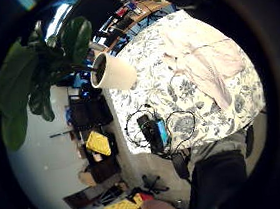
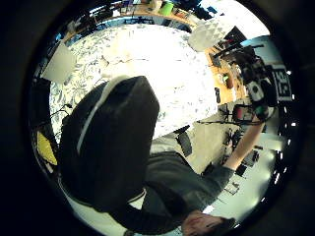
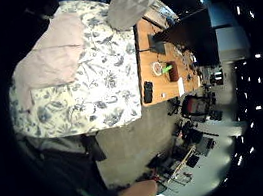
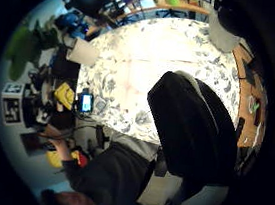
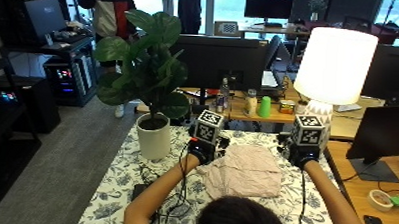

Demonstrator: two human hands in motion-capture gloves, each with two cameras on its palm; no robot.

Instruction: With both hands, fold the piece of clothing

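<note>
A crumpled pale pink garment (image 5: 245, 172) lies on the table with the blue floral cloth (image 5: 127, 184), in front of the person. My left hand (image 5: 199, 153) hovers by the garment's far left corner, and my right hand (image 5: 299, 156) hovers off its far right side. Neither touches the cloth. Both palm cameras look down on the whole tabletop from a height, with the garment (image 1: 203, 60) (image 3: 51, 55) spread out and nothing between the fingers. A black gloved thumb (image 2: 108, 147) (image 4: 194, 134) fills part of each thumb side palm view.
A white pot (image 5: 153, 135) with a large leafy plant stands at the table's far left. A white lamp (image 5: 334, 66) stands at the far right, and a dark monitor (image 5: 218, 60) behind. A small device with black cables (image 1: 153, 131) lies near the left front edge.
</note>
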